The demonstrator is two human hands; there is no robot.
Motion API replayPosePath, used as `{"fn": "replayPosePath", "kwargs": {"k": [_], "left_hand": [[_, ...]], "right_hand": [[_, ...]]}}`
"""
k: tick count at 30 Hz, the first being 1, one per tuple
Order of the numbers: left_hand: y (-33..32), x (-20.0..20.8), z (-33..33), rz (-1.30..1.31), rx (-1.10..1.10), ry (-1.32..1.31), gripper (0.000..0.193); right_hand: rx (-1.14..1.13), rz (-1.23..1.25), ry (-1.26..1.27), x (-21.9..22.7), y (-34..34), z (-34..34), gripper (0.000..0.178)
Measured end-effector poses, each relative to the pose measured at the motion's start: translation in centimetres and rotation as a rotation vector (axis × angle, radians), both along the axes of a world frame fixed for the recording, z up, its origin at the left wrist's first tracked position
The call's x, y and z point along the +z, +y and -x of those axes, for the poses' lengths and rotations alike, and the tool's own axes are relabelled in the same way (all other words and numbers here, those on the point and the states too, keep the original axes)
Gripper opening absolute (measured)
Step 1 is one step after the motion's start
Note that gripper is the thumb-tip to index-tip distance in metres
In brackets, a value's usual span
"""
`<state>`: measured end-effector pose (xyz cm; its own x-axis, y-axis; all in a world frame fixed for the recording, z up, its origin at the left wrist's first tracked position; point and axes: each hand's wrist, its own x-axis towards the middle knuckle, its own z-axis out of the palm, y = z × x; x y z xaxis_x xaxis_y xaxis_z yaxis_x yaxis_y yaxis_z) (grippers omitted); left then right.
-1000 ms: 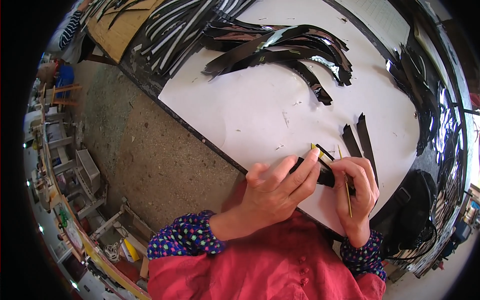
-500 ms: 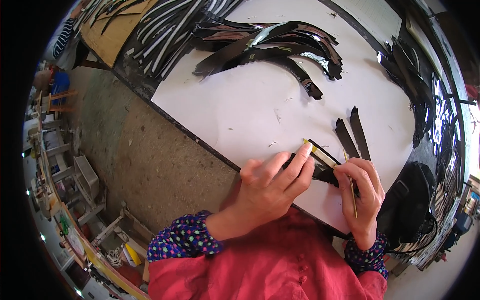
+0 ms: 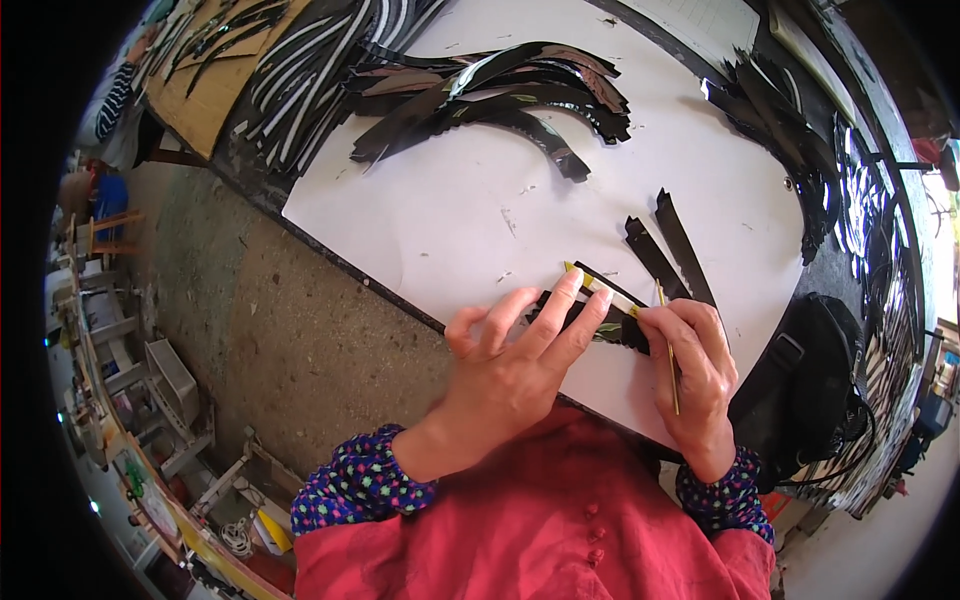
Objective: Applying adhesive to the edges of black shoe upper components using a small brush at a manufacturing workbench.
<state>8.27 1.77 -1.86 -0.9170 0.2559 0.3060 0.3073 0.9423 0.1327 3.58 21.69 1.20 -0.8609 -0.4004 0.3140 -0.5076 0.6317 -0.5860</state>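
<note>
A short black strip (image 3: pixel 622 329) lies on the white board (image 3: pixel 440 225) close to the near edge, partly hidden beneath my fingers. Along its upper side runs a narrow white strip with yellow ends (image 3: pixel 623 301). My left hand (image 3: pixel 505 350) is open, its stretched fingers spread; two fingertips press on the narrow strip. Close by, at the other end of that strip, my right hand (image 3: pixel 695 365) is closed in a pinch round a thin brass-coloured rod (image 3: pixel 674 375). Just beyond it, two black strips (image 3: pixel 682 245) lie side by side, their lower ends near my right fingers.
A heap of curved glossy black strips (image 3: pixel 500 95) lies at the back. More black strips (image 3: pixel 785 150) are piled at the right, and white-lined strips (image 3: pixel 310 80) at far left. A black bag (image 3: pixel 810 385) sits by my right forearm. Small white scraps dot the board.
The whole scene has shifted left in the picture as the view turned. My left fingertips have spread apart on the narrow strip. The rod stays pinched in my right hand.
</note>
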Motion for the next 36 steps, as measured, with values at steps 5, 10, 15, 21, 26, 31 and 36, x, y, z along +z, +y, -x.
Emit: {"fn": "replayPosePath", "kwargs": {"k": [5, 10, 15, 21, 26, 31, 36], "left_hand": [[0.2, 0.1, -0.1, -0.003, 0.003, 0.001, 0.051], [0.0, 0.4, -0.2, -0.034, 0.009, -0.031, 0.052], [0.1, -0.4, -0.1, -0.087, 0.016, 0.006, 0.052], [0.4, -0.6, -0.3, -0.152, 0.062, -0.001, 0.053], [0.4, -0.7, -0.4, -0.145, 0.06, -0.01, 0.055], [0.3, -0.7, -0.4, -0.138, 0.049, -0.021, 0.057], [0.4, -0.8, -0.4, -0.165, 0.047, -0.023, 0.058]], "right_hand": [[0.024, -0.006, -0.008, 1.0, 0.2, 0.2, 0.03], [0.012, 0.266, -0.32, 3.4, -1.2, 0.8, 0.013], [-0.042, 0.508, -0.616, 0.9, -3.2, 2.1, 0.021], [-0.053, 0.397, -0.54, 0.4, -3.7, 2.2, 0.019], [-0.041, 0.403, -0.511, -0.2, -3.8, 2.3, 0.018], [0.013, 0.318, -0.471, -0.2, -3.5, 2.4, 0.016], [0.028, 0.381, -0.443, -0.6, -3.5, 2.5, 0.016]]}}
